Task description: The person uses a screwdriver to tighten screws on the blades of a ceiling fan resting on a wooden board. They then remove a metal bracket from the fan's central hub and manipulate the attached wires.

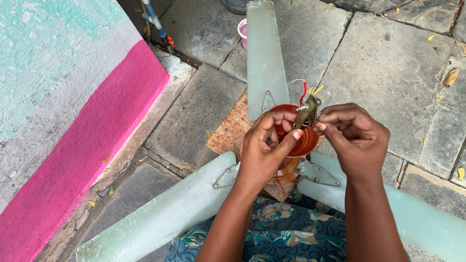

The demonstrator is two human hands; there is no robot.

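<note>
Right, down at the near edge a floral-print cloth [286, 240] is covering the person's lap, and both forearms are reaching out over it. The left hand [264, 150] is curling round the orange-red cup [303, 140] at the hub of the ceiling fan, thumb and fingers pinching its rim, while the right hand [352, 136] is closing its fingertips on the small metal bracket [307, 110] at the top of the shaft. To my eye the sensible way here is steadying the cup firmly with the left and easing the bracket gently with the right, keeping clear of the red wire [304, 92] poking up just behind it. The fan is lying on a wooden board [230, 131], its three pale green blades [264, 53] spreading out over the stone paving [388, 63]. Further back a pink cup [242, 30] is standing beside the far blade, and the painted pink-and-teal wall [73, 97] is running along the left.
</note>
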